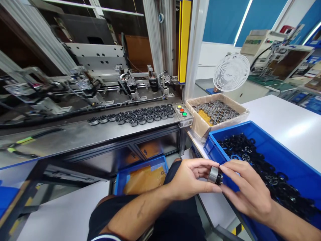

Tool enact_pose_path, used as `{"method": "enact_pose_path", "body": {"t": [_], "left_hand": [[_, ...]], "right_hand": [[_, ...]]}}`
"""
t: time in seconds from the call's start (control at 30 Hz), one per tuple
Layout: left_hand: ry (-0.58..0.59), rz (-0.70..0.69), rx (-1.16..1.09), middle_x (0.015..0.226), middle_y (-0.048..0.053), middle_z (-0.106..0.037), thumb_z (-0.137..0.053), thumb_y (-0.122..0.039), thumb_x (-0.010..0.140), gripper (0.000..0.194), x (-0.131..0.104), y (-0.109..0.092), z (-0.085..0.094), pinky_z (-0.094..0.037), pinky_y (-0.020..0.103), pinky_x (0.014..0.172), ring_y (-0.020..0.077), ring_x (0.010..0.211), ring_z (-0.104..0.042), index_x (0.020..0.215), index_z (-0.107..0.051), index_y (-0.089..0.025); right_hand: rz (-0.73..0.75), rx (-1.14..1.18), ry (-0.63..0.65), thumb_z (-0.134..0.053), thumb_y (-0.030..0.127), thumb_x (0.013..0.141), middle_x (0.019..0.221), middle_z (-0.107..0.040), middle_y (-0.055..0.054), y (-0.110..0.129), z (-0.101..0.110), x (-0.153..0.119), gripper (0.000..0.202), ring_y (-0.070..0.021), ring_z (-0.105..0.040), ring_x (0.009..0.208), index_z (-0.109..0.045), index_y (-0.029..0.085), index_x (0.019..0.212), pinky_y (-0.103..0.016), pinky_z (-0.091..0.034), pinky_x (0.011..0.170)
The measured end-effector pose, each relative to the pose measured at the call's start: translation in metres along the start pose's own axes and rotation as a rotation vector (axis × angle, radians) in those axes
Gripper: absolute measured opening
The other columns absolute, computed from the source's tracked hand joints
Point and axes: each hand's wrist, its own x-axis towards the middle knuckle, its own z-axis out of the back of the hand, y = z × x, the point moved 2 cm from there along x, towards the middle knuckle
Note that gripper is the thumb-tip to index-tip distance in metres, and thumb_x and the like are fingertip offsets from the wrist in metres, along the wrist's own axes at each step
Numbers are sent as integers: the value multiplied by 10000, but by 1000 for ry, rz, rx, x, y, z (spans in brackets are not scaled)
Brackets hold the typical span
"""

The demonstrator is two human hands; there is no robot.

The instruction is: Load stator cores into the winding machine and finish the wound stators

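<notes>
Over my lap, between both hands, is a short silvery metal ring (213, 174) with a black plastic part (220, 177) at its right side. My left hand (184, 179) is closed around the ring, thumb below and fingers above. Fingertips of my right hand (250, 189) pinch at the black part from the right; they partly hide it. Whether the black part is fully seated in the ring cannot be made out. Just beyond my right hand is a blue bin (283, 142) holding many loose black plastic parts (263, 164).
Rows of black-and-silver ring parts (141, 119) stand on the metal bench (75, 140), beside a button box (184, 122). A lined carton (200, 129) holds more metal rings. Pliers (27, 142) lie at left. Machine fixtures (127, 83) line the back; a white fan (230, 72) stands right.
</notes>
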Motion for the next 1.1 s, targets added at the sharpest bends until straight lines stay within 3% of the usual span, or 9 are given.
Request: {"method": "enact_pose_path", "body": {"t": [0.47, 0.57, 0.67, 0.77, 0.83, 0.93, 1.0, 1.1], "left_hand": [[8, 78, 44, 959, 98, -777, -980, -261, 468, 716, -2, 5, 4, -590, 396, 902, 245, 897, -747, 1120, -724, -110], [59, -4, 106, 1080, 119, -761, -903, -327, 652, 699, -6, 5, 0, -566, 417, 964, 261, 994, -727, 1275, -660, -124], [93, -145, 295, 1293, 148, -669, -670, -333, 908, 523, -11, -1, -3, -497, 413, 1066, 266, 1190, -642, 1390, -579, -151], [65, -208, 427, 1356, 171, -595, -605, -326, 945, 452, -10, -8, 3, -535, 373, 997, 238, 1118, -659, 1364, -605, -156], [-15, -158, 416, 1271, 166, -645, -621, -353, 932, 452, -5, -10, 13, -568, 351, 910, 204, 961, -699, 1337, -622, -153], [-122, -79, 333, 1195, 153, -694, -627, -388, 924, 459, 6, -11, 26, -570, 347, 868, 208, 919, -710, 1310, -628, -139], [-126, -65, 298, 1175, 142, -694, -669, -390, 893, 464, 12, -11, 29, -562, 322, 833, 203, 921, -699, 1280, -637, -136], [-140, -99, 444, 1022, 83, -676, -817, -350, 755, 434, 12, -12, 26, -512, 232, 682, 120, 751, -619, 1125, -715, -148]], "right_hand": [[7, -124, 40, -681, 138, 875, 1015, -684, -143, -1, -1, -2, 377, -258, -662, 975, -617, 107, 1245, -417, -606, 802], [6, -155, 26, -697, 132, 865, 1031, -698, -141, 4, -4, -1, 411, -266, -671, 1016, -614, 119, 1267, -419, -611, 826], [-47, -59, 19, -723, 225, 877, 1044, -699, -139, -2, -3, 5, 383, -252, -675, 997, -627, 138, 1238, -412, -610, 830], [-285, 26, -9, -697, 351, 907, 1100, -696, -137, -47, 10, 0, 384, -233, -684, 966, -634, 163, 1236, -399, -600, 832], [-522, -116, -62, -680, 356, 918, 1063, -718, -103, -95, 23, -18, 309, -209, -699, 883, -672, 180, 1172, -381, -590, 815], [-672, -269, 65, -606, 471, 928, 777, -728, -68, -159, 28, -60, 357, -166, -688, 647, -746, 147, 877, -289, -543, 624], [-691, -236, 213, -619, 470, 914, 638, -694, -40, -180, 15, -87, 409, -127, -656, 551, -729, 138, 701, -231, -494, 552], [-738, -198, 400, -704, 359, 881, 728, -724, -36, -182, -15, -118, 267, -122, -667, 617, -712, 134, 736, -245, -532, 614]]}}
